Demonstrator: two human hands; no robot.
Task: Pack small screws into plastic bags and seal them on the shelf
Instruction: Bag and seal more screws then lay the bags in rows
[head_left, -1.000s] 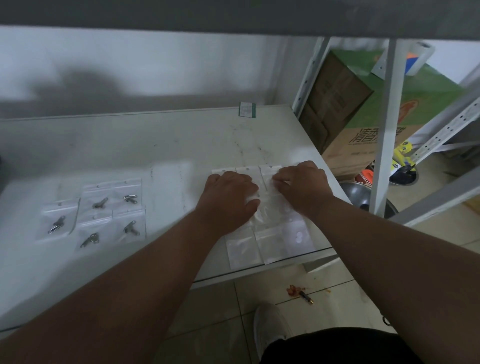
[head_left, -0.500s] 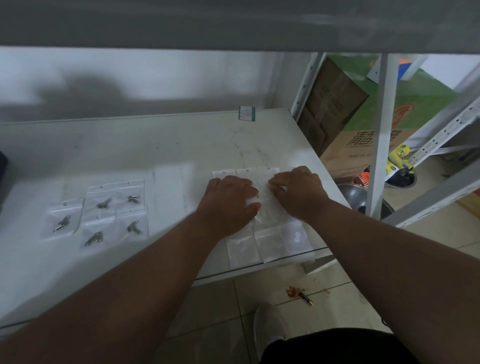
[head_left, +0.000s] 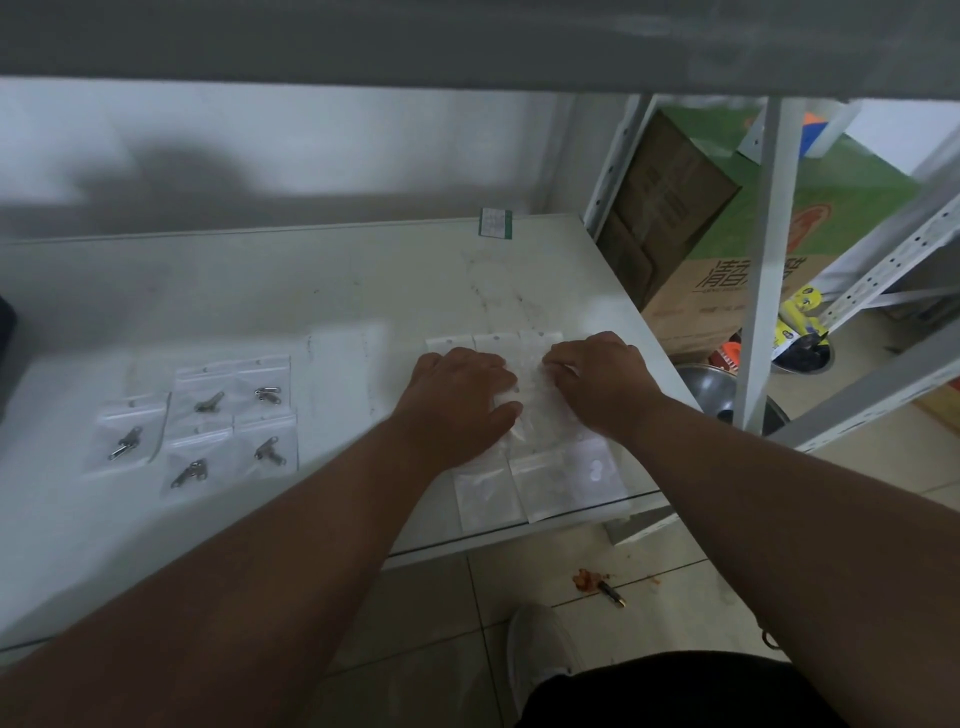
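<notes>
Two bare hands are seen at work over a spread of empty clear plastic bags (head_left: 540, 483) laid flat near the right front edge of a pale shelf (head_left: 363, 291). The left hand (head_left: 457, 402) is laid palm-down on the bags, its fingers (head_left: 498, 374) extended and close together, the thumb pressed against one bag (head_left: 535, 400) in the middle of the spread. The right hand (head_left: 602, 382) is set just beside it, its fingers curled down onto the same bag; whether the plastic is actually pinched cannot be told. To the left, well apart from the hands, five filled bags (head_left: 208, 421) are grouped on the shelf, each holding small metal screws (head_left: 267, 395). A green-edged label (head_left: 494, 223) is seen at the shelf's back edge, and a cardboard box (head_left: 717, 249) stands beyond the right-hand upright.
</notes>
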